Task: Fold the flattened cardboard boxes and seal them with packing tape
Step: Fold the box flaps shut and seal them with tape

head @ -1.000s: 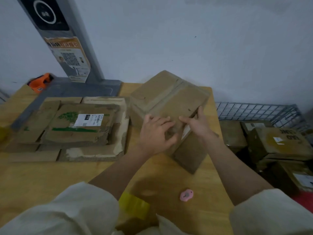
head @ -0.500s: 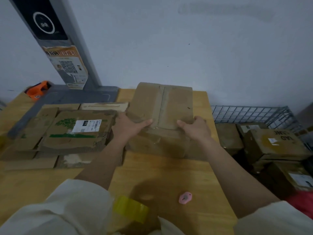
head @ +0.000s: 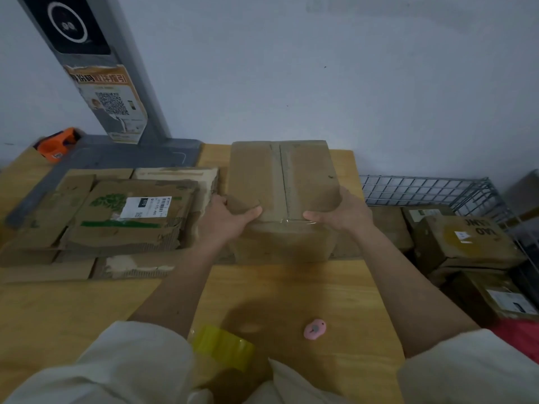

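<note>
A folded cardboard box (head: 281, 199) stands on the wooden tabletop (head: 291, 293) at the centre of the frame, its taped seam facing up. The left hand (head: 230, 218) and right hand (head: 338, 212) grip its near top corners, thumbs lying on top. Flattened boxes (head: 116, 217) lie stacked at left. A yellow tape roll (head: 223, 346) and pink cutter (head: 314, 330) sit low in the frame.
</note>
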